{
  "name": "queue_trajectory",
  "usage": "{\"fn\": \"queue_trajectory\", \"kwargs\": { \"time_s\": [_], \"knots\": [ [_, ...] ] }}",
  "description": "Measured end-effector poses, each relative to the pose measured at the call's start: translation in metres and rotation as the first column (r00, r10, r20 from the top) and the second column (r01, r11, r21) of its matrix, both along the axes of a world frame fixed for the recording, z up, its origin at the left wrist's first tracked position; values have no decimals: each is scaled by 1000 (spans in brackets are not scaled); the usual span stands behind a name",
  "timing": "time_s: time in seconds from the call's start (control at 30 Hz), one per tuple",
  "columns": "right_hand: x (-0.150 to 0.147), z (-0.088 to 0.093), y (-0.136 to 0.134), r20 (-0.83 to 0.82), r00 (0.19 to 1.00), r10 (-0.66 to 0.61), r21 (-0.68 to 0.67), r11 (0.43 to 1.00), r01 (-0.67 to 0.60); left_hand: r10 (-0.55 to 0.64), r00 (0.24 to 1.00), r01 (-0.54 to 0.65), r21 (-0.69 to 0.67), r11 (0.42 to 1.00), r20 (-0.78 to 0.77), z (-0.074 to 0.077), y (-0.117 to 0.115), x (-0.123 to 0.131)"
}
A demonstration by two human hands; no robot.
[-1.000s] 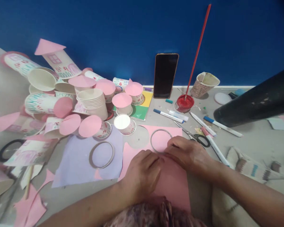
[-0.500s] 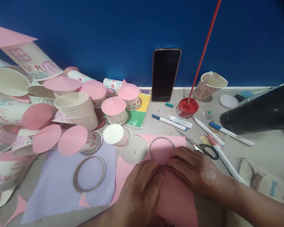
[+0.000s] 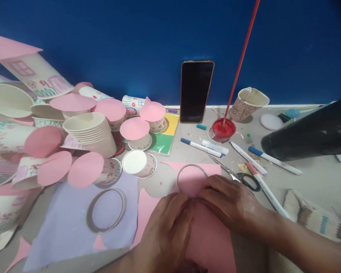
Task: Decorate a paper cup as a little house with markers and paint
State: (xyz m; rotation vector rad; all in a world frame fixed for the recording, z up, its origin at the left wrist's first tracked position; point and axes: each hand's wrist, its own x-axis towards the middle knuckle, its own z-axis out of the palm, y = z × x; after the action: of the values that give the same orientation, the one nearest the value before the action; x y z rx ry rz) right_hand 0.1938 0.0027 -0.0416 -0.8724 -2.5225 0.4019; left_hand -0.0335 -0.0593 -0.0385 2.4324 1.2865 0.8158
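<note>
Pink paper (image 3: 213,235) lies on the table under both hands, with a round cut-out in its upper left part. A thin grey ring (image 3: 178,176) rests on its upper part. My left hand (image 3: 170,223) and my right hand (image 3: 230,201) meet at the ring's lower edge, fingers curled together and pointing down at the paper. What the fingertips pinch, if anything, is hidden. Scissors (image 3: 230,172) with black handles lie just beyond my right hand. Left of my left hand, a second ring (image 3: 122,216) sits on purple paper (image 3: 65,227).
Paper cups (image 3: 91,132), many with pink cone roofs (image 3: 135,128), crowd the left. A phone (image 3: 196,91) leans on the blue wall. Behind the scissors are markers (image 3: 201,148) and a red paint pot (image 3: 222,129) with a brush. A black cylinder (image 3: 307,132) and a cloth (image 3: 315,220) are at right.
The view has shifted slightly, so most things appear a little further left. Both hands keep nearly the same pose at the ring.
</note>
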Motion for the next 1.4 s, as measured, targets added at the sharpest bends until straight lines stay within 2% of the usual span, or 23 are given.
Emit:
{"fn": "queue_trajectory", "kwargs": {
  "time_s": [0.2, 0.37, 0.63, 0.9, 1.1, 1.27, 1.4],
  "knots": [
    [2, -1, 1, -6, 1000, 15, 3, 1000, -15, 6, 999, -7, -20, 1000, -32, 0, -2, 1],
    [4, -2, 1, -35, 999, 11, -70, 997, -14, -52, 996, 52, -10, 999, -71, -1, -3, 1],
    [4, 2, 1, -56, 998, 13, -127, 992, -20, -56, 990, 51, -40, 998, -130, -1, -7, 0],
    [4, 1, 0, -36, 999, 11, -58, 998, -13, -78, 983, 73, -34, 997, -164, -2, -7, -1],
    [10, 10, 2, -177, 964, -200, 39, 977, 210, -51, 989, 60, 64, 996, -135, -5, -4, 1],
    [17, 27, 16, -232, 890, -393, -97, 919, 381, -42, 986, 61, 117, 991, -161, -5, 0, 1],
    [32, 52, 27, -186, 849, -494, -91, 869, 486, -5, 989, 30, 175, 984, -145, -8, 3, 0]
  ]
}}
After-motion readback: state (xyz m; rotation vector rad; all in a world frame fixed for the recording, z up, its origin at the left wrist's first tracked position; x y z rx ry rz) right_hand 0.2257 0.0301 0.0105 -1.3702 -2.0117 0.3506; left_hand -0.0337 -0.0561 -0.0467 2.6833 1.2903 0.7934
